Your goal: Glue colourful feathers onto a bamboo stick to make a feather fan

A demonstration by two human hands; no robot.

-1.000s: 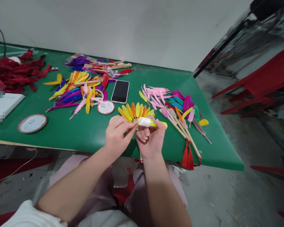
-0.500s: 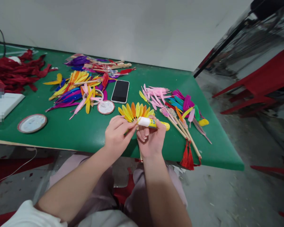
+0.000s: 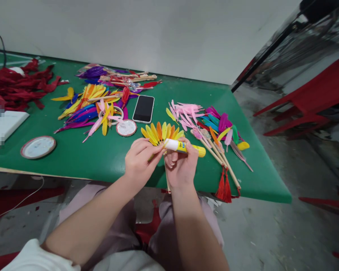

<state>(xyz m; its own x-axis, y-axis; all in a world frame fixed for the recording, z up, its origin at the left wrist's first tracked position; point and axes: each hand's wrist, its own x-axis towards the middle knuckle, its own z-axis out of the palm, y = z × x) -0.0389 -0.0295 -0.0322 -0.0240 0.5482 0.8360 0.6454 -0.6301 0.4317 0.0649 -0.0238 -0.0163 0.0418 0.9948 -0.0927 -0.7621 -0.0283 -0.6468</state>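
My right hand is closed around a glue stick with a white end and a yellow base. Its white end points left and meets my left fingertips. My left hand is pinched on what looks like a yellow feather, mostly hidden by the fingers. Just beyond both hands, yellow and orange feathers spread out as a feather fan. Its thin wooden handle runs down past my right hand to the table's front edge. The fan's centre is covered by my hands.
Right of my hands lie pink feathers, mixed coloured feathers and wooden sticks with red tassels. A phone, a round lid, another lid and finished-looking feather bundles are on the green table.
The glue stick's yellow end has shifted slightly to the right. Both hands stay almost in place, still meeting at the white end.
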